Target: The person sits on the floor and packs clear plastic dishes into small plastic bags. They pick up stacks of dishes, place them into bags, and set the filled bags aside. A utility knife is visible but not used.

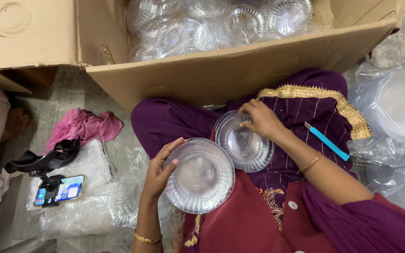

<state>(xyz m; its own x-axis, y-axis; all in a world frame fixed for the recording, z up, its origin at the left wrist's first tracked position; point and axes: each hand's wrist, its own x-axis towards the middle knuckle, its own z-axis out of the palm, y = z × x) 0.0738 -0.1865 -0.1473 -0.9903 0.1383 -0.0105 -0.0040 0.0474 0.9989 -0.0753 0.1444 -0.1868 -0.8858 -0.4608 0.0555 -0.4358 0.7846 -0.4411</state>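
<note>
My left hand [160, 169] grips the left rim of a clear ribbed plastic bowl [202, 175], held over my lap. My right hand [261, 121] pinches the upper rim of a second clear plastic bowl [242, 143], which sits just right of and slightly behind the first one, their edges overlapping. Both bowls face up toward me. A gold bangle shows on each wrist. My lap is covered in purple and maroon cloth [258, 220].
A large open cardboard box [240, 65] full of clear plastic bowls stands in front. A blue-handled cutter [326, 140] lies on my right knee. Bagged bowl stacks [397, 105] sit right. Left: pink cloth [85, 125], phone on a black mount [59, 189], plastic wrap, another person's foot [16, 122].
</note>
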